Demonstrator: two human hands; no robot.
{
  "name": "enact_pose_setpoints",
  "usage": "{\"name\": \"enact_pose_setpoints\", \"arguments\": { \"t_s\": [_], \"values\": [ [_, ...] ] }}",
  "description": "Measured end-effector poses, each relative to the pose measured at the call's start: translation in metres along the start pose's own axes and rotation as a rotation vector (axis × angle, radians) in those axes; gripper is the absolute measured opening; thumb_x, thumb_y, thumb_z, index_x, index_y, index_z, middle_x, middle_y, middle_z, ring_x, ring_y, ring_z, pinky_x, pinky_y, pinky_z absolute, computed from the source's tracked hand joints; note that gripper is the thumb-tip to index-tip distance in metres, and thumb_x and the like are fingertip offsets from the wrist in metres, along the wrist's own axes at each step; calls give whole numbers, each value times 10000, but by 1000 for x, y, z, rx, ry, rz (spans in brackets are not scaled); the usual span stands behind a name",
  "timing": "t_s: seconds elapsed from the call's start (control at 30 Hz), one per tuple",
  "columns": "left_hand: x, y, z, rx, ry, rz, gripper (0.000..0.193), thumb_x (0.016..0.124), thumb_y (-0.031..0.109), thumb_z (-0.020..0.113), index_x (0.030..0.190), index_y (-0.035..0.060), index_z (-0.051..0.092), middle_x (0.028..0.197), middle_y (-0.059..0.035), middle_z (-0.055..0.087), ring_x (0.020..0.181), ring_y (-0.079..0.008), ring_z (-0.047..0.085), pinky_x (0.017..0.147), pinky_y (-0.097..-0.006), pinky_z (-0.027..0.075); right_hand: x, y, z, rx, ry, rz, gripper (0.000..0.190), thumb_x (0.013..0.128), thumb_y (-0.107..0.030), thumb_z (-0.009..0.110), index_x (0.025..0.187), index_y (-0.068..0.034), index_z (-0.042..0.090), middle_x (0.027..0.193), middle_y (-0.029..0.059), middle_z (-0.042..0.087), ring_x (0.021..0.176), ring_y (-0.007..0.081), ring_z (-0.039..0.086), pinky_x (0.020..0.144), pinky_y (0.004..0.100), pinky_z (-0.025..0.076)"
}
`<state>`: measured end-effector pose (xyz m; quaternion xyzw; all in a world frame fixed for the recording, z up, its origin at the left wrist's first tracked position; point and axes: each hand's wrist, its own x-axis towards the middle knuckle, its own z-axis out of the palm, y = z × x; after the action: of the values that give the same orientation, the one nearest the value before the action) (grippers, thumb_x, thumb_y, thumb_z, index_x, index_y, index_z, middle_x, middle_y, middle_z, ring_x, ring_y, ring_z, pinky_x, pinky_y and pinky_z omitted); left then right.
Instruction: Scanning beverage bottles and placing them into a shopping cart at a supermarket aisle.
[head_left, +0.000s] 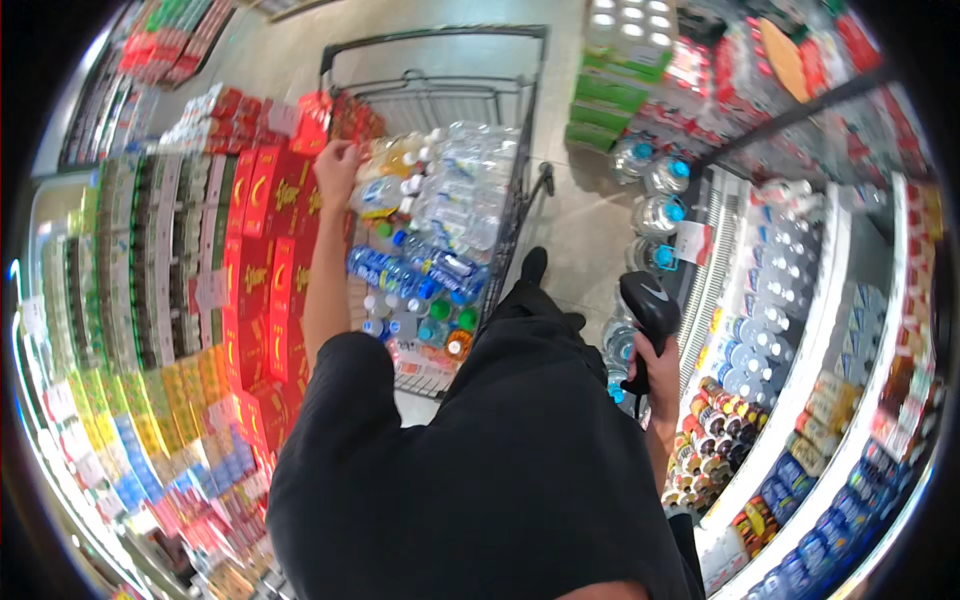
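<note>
My right hand (660, 379) grips a black handheld barcode scanner (651, 306) by its handle, out to my right. Ahead on the left, the fingers of my left hand (337, 169) are curled at the near-left side rim of a wire shopping cart (435, 31); the exact grip is partly hidden. Clear plastic bottles (461, 180) are piled in the cart. Blue-labelled bottles (386, 270) lie on their sides closer to me, and bottles with green caps (466, 318) stand below them. A bottle with an orange cap (457, 345) is beside these.
Stacked red cartons (259, 191) border the cart's left side. On my right runs a refrigerated display (757, 345) full of bottles, with large blue-capped water jugs (660, 217) along its foot. A green-wrapped bottle stack (611, 97) stands ahead on the tiled floor (585, 232).
</note>
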<state>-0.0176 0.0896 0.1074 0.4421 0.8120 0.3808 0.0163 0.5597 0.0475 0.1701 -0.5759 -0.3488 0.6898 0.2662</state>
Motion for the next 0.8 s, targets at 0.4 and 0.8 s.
{"name": "enact_pose_setpoints", "arguments": {
  "t_s": [0.4,0.8],
  "values": [
    [-72,313,218,-392,-1011,624,135,832,108,603,911,0,611,677,-77,597,619,-122,555,575,-280,452,-49,49,-102,473,242,-185,238,829,-238,655,880,-41,531,595,31,528,420,112,500,391,244,402],
    [-127,638,499,-290,-1234,1299,303,740,238,673,897,-12,603,801,-188,640,816,-322,637,714,-406,493,-73,118,-146,1252,765,-192,265,877,-303,578,910,-45,528,614,50,495,474,147,468,435,277,381]
  ]
}}
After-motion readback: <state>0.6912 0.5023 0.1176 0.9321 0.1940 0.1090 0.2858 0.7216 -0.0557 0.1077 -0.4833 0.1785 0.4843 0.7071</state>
